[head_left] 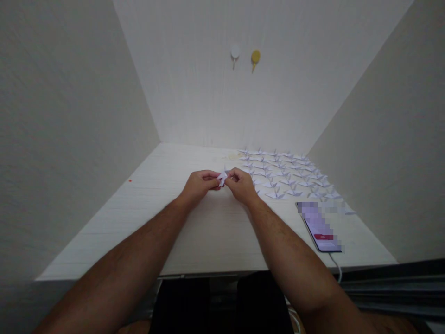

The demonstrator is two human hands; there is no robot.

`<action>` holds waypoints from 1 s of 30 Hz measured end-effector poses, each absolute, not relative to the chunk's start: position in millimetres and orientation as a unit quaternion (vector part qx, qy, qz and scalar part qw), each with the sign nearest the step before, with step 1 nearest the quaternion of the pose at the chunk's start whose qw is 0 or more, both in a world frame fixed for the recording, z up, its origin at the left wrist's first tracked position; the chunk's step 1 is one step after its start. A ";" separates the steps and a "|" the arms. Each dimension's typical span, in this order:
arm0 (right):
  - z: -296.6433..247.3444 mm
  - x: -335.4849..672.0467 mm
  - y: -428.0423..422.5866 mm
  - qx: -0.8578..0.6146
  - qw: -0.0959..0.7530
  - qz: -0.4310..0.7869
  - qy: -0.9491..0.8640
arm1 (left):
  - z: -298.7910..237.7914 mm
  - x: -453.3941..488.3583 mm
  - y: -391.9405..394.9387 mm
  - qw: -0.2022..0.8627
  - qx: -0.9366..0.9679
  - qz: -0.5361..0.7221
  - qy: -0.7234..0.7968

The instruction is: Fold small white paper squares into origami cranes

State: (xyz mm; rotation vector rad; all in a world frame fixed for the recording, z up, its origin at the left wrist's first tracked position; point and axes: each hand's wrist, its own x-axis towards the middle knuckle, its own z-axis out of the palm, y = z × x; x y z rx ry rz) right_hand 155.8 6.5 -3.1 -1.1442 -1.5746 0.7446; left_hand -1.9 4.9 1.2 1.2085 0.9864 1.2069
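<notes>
A small white paper crane (223, 176) is held between my two hands above the middle of the desk. My left hand (202, 184) pinches it from the left side, thumb and fingers closed on the paper. From the other side my right hand (240, 182) grips it, with the fingers curled in. One thin point of the paper sticks up between the hands. Just right of my right hand, several finished-looking white paper cranes (276, 194) lie in rows on the desk.
The white desk (139, 218) has walls at the back and both sides. A lit phone (320, 227) with a white cable (336, 266) lies at the right front. A white hook (235, 53) and a yellow hook (256, 57) are on the back wall. A small orange spot (130, 181) marks the left side.
</notes>
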 end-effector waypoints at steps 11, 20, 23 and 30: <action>-2.3 154.7 5.4 -0.470 0.503 0.310 -0.656 | -3.0 -0.7 8.0 0.443 0.586 0.504 0.454; -4.5 153.2 6.7 -0.470 0.496 0.322 -0.655 | -3.2 0.3 1.2 0.224 0.704 0.486 0.468; -4.7 153.3 5.6 -0.460 0.493 0.330 -0.661 | -3.0 1.2 -0.1 0.202 0.725 0.471 0.461; -4.1 154.4 5.2 -0.451 0.531 0.326 -0.639 | -6.9 -1.3 8.1 0.316 0.632 0.508 0.492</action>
